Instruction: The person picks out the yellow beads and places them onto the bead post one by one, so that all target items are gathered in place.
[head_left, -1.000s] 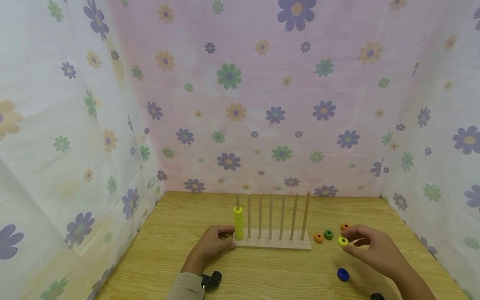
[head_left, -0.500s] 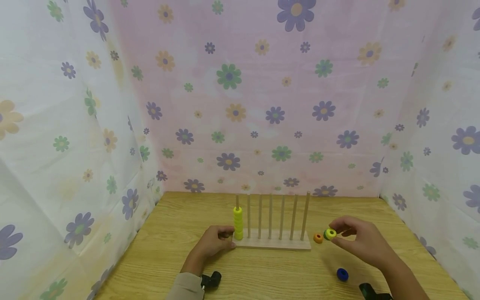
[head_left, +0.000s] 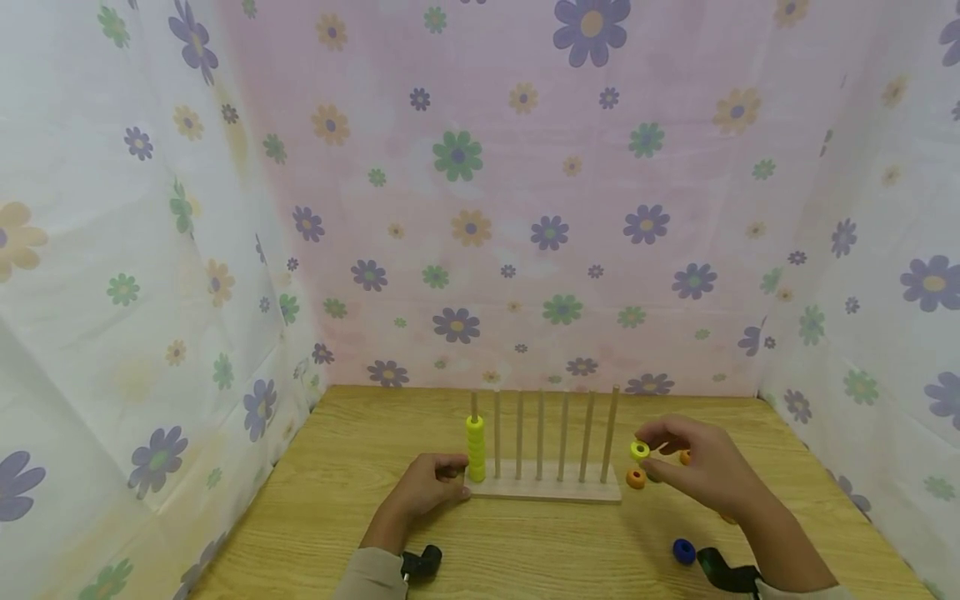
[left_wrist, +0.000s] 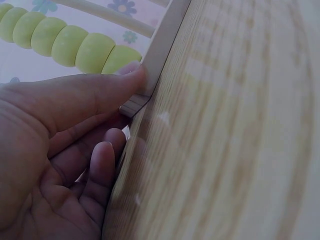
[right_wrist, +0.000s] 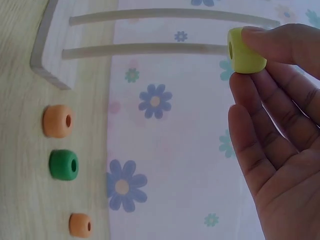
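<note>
A wooden peg stand [head_left: 540,482] with several upright rods stands on the table. Yellow beads [head_left: 476,450] are stacked on its leftmost rod, the rod's tip showing above them. My left hand [head_left: 429,485] grips the left end of the base; in the left wrist view the thumb lies against the base beside the lowest bead. Right of the stand, my right hand [head_left: 701,462] pinches a single yellow bead [right_wrist: 247,57] between thumb and fingers, raised off the table. The bead's hole shows in the head and right wrist views. Bare rods fill the rest of the base.
Near the stand's right end lie an orange bead [head_left: 636,478] and a green bead [right_wrist: 63,165], with another orange bead [right_wrist: 80,225] farther right. A blue bead [head_left: 683,551] sits closer to the front. Flowered cloth [head_left: 525,192] encloses the table's back and sides.
My right hand has carried the yellow bead leftward and slightly up, from over the loose beads toward the stand's right end. The left hand stays on the base.
</note>
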